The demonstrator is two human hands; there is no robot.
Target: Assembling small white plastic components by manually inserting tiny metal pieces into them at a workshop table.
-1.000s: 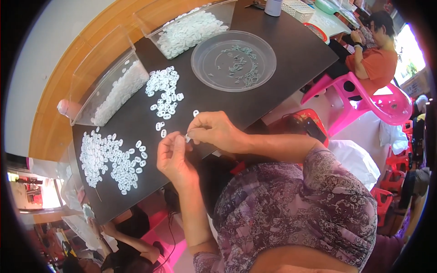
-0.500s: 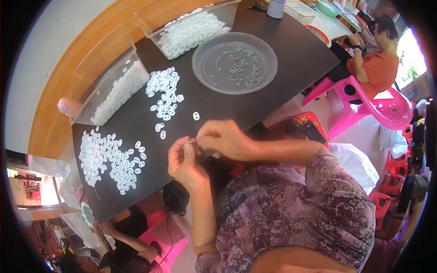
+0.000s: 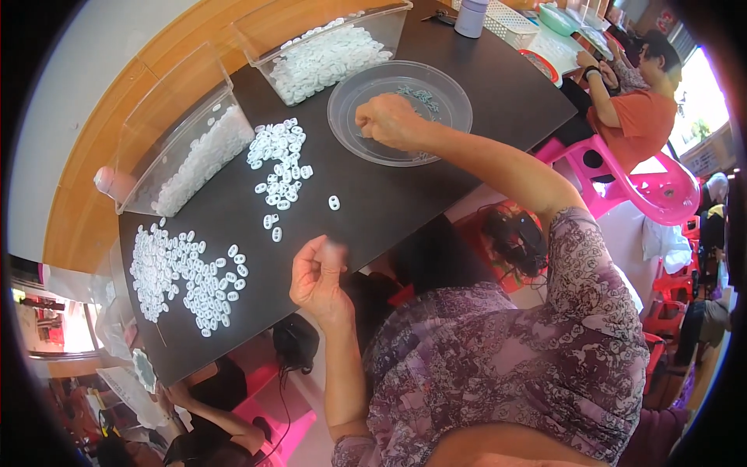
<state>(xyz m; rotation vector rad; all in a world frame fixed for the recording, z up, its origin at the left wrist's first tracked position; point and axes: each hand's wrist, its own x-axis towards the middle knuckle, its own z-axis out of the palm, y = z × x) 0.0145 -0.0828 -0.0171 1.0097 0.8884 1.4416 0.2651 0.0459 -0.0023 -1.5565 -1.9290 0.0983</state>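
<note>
My right hand (image 3: 389,122) is over the round clear tray (image 3: 350,146), its fingers pinched together. Small grey-green slivers (image 3: 421,96) lie in the tray, partly covered by that hand; whether one is between the fingertips cannot be seen. At the table's near edge my left hand (image 3: 320,279) is raised in a pinch. A blurred whitish patch shows at its thumb tip, too smeared to name. Beyond it lies a single white oval piece with two holes (image 3: 334,202). More white oval pieces form a loose pile (image 3: 278,148) in mid-table and a larger pile (image 3: 206,300) at the left.
Two clear bins of white pieces, one at the left (image 3: 204,159) and one at the back (image 3: 331,62), stand on the dark table (image 3: 513,117). A grey-lilac bottle (image 3: 470,17) stands at the far edge. A person in orange (image 3: 642,117) sits at the right, near a pink chair (image 3: 661,187).
My right hand has left my left hand and moved away, up over the round tray. My left hand stays near the table's edge, still pinched.
</note>
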